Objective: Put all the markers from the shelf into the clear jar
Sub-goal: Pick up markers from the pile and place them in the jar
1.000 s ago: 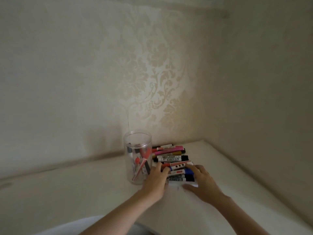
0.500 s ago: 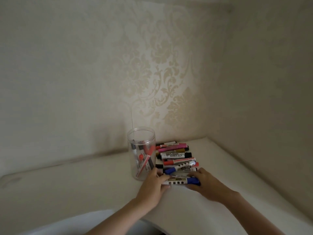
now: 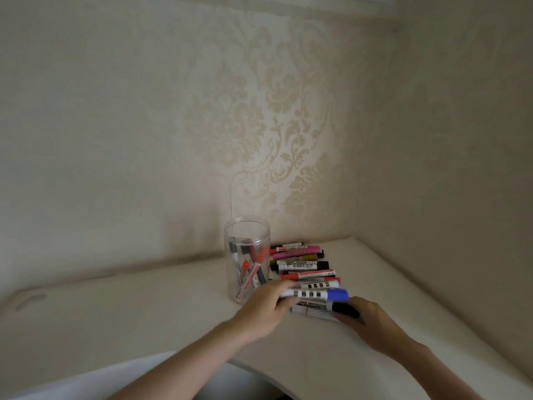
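A clear jar [image 3: 247, 258] stands upright on the cream shelf [image 3: 121, 307], with several red and black markers inside. To its right lies a row of markers [image 3: 300, 265] stacked side by side toward the corner. My left hand [image 3: 264, 308] grips the left end of a white marker with a blue cap [image 3: 314, 294], raised slightly above the pile. My right hand [image 3: 372, 321] closes on the black-capped end of a whiteboard marker [image 3: 326, 307] at the front of the row.
Patterned wallpaper walls [image 3: 288, 134] close in the shelf at the back and right, meeting in a corner behind the markers. The shelf's curved front edge [image 3: 253, 368] runs below my forearms. A faint stain [image 3: 30, 300] marks the shelf far left.
The camera has tilted a little. My left hand has lifted the blue-capped marker off the front of the pile, and my right hand has shifted onto the black-capped marker beneath it.
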